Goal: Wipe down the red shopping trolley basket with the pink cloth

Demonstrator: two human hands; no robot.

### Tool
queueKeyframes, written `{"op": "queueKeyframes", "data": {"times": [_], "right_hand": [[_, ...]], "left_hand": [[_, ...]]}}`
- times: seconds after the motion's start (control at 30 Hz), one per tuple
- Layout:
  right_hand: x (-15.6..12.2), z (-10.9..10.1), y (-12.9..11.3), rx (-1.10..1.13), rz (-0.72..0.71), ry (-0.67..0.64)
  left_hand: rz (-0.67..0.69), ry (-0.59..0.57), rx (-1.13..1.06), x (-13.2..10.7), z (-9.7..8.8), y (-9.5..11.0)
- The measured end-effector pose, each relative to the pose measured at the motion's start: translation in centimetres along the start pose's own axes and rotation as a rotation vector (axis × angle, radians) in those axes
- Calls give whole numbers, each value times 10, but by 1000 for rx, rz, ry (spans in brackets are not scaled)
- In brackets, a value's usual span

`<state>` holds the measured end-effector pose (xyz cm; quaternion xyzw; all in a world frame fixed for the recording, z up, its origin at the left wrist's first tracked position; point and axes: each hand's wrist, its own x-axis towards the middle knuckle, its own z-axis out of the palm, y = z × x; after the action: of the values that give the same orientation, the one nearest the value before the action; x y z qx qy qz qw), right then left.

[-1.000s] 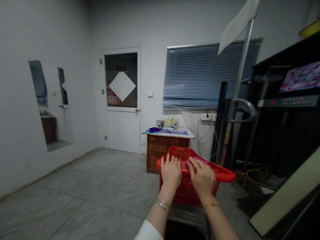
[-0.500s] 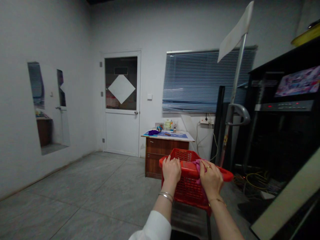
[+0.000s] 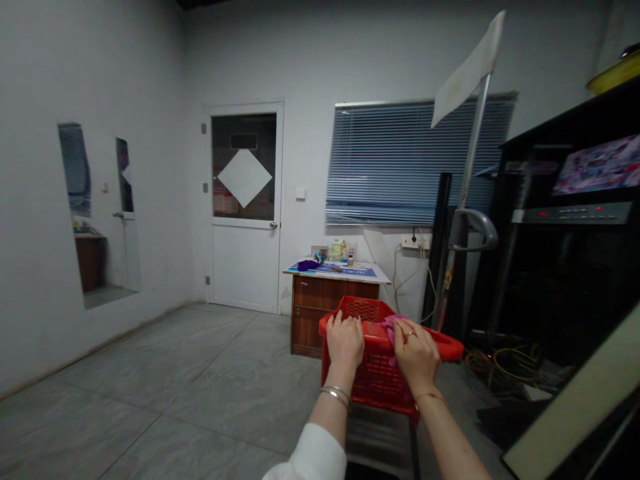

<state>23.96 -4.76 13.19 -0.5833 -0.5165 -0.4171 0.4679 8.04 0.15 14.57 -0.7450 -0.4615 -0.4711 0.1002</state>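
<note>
A red plastic shopping cart (image 3: 387, 390) stands right in front of me, its lattice basket below a thick red handle (image 3: 377, 343). My left hand (image 3: 345, 339) wraps over the left part of that handle, a silver bangle at the wrist. On the handle's right part, my right hand (image 3: 418, 353) is closed on a pink cloth (image 3: 391, 324) and presses it against the red plastic. Some of the cloth shows left of the fingers; the rest is hidden under the palm. What the basket holds cannot be seen.
Beyond the cart is a small brown desk (image 3: 320, 303) with bottles and a purple cloth (image 3: 309, 265). A metal pole (image 3: 473, 150) with a white sign rises at right, beside a dark rack (image 3: 565, 280). Cables (image 3: 515, 363) lie on the floor. A white door (image 3: 244, 267) is behind.
My right hand has slid a little to the left along the handle with the pink cloth. My left hand keeps its hold on the handle.
</note>
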Motion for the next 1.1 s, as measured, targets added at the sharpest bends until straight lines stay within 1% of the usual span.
{"op": "queueKeyframes", "data": {"times": [0.07,0.1,0.13,0.2,0.27,0.33,0.4,0.43,0.5,0.53,0.63,0.7,0.77,0.9,0.97,1.03,1.1], "right_hand": [[-1,1,13,-5,63,15],[-1,1,16,-6,88,20],[-1,3,16,-7,110,25],[-2,6,8,-2,131,33],[-3,11,-7,15,99,30],[-5,16,-22,41,22,6],[-6,20,-30,61,-53,-20],[-6,21,-30,68,-80,-30],[-5,22,-22,79,-104,-39],[-5,22,-16,79,-92,-34],[-3,22,4,58,14,7],[-2,22,8,52,71,33],[-2,24,0,60,73,44],[-6,28,-33,80,-31,22],[-7,28,-40,94,-72,4],[-7,27,-33,96,-76,-5],[-5,24,-15,79,-32,7]], "left_hand": [[3,10,-31,-1,0,1],[5,15,-45,-2,1,2],[9,18,-55,-2,1,2],[13,24,-61,-3,-1,2],[14,21,-52,-3,-3,2],[24,9,-36,-3,-6,0],[45,-9,-18,-3,-10,-2],[56,-17,-9,-3,-12,-4],[75,-30,1,-2,-14,-6],[82,-35,3,-2,-15,-7],[87,-34,4,-2,-15,-9],[84,-29,5,-2,-14,-9],[83,-24,4,-2,-14,-10],[97,-20,9,-2,-14,-12],[112,-22,13,-2,-15,-14],[129,-27,15,-2,-16,-16],[143,-30,15,-2,-17,-17]]}}
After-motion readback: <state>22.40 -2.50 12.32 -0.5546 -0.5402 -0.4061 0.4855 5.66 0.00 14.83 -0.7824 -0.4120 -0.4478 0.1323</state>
